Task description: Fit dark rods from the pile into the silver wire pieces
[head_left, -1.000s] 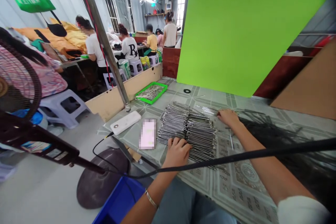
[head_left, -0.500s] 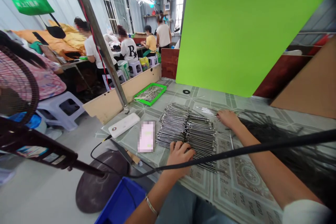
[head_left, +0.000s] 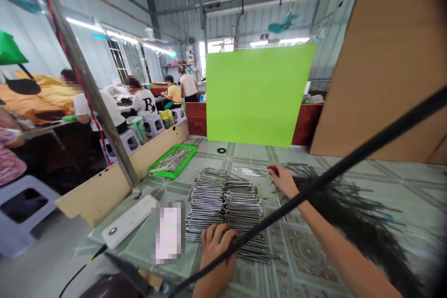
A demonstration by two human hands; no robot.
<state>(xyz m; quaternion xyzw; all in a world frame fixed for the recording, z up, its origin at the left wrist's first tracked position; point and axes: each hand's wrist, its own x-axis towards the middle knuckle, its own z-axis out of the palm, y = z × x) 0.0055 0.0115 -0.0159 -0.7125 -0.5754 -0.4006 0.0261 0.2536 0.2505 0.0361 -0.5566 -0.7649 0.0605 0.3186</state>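
Observation:
A large stack of thin metal rods [head_left: 223,209] lies in rows on the patterned table cover [head_left: 307,253]. My left hand [head_left: 216,247] rests with spread fingers on the near end of the stack. My right hand [head_left: 282,180] is beyond it, at the stack's far right, touching or just above a few loose rods [head_left: 249,172]. To the right of that hand spreads a dark, blurred mass of thin strands [head_left: 345,209]. A black cord [head_left: 296,214] crosses the view and partly hides my left hand.
A green tray of rods [head_left: 171,160], a white power bank [head_left: 129,221], a pixelated phone [head_left: 168,233] and a black ring [head_left: 221,150] lie on the table. A green board [head_left: 258,93] and brown cardboard [head_left: 384,65] stand behind. Several people sit at a bench at left.
The view has tilted up and back, showing more ceiling and room. Everything on the table sits lower in the picture. My hands stay at about the same places on the stack.

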